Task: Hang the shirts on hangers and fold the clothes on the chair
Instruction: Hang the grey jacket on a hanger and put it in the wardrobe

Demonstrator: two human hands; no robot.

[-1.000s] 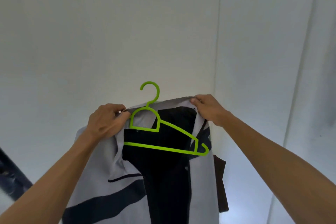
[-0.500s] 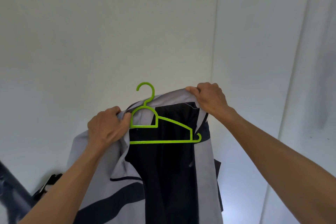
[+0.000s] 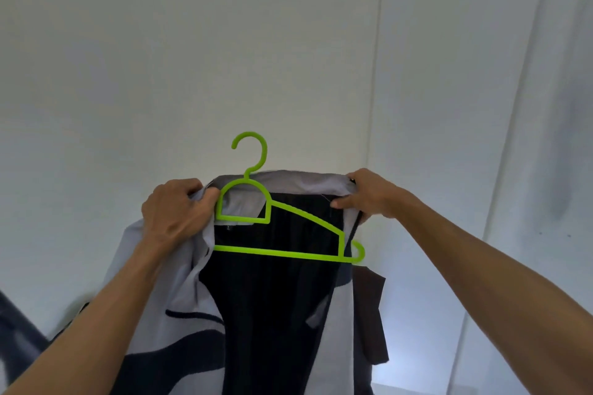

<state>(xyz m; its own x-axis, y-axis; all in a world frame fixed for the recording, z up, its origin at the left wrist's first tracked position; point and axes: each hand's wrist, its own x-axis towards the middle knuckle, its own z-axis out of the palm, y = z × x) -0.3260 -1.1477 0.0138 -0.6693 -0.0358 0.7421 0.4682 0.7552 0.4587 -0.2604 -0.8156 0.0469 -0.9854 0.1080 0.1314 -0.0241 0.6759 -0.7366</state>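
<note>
left hand (image 3: 175, 213) fist closed on shirt's left shoulder plus hanger's left end | green hanger (image 3: 290, 236) inside collar opening, hook up, right end poking out | grey-and-dark shirt (image 3: 256, 314) held up before white wall (image 3: 192, 58) | right hand (image 3: 369, 194) pinching collar's right edge

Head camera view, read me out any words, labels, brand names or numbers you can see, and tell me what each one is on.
None can be read.
Green hanger: no visible lettering.
Grey and dark shirt: no print or readable tag.
Wall: bare.
</note>
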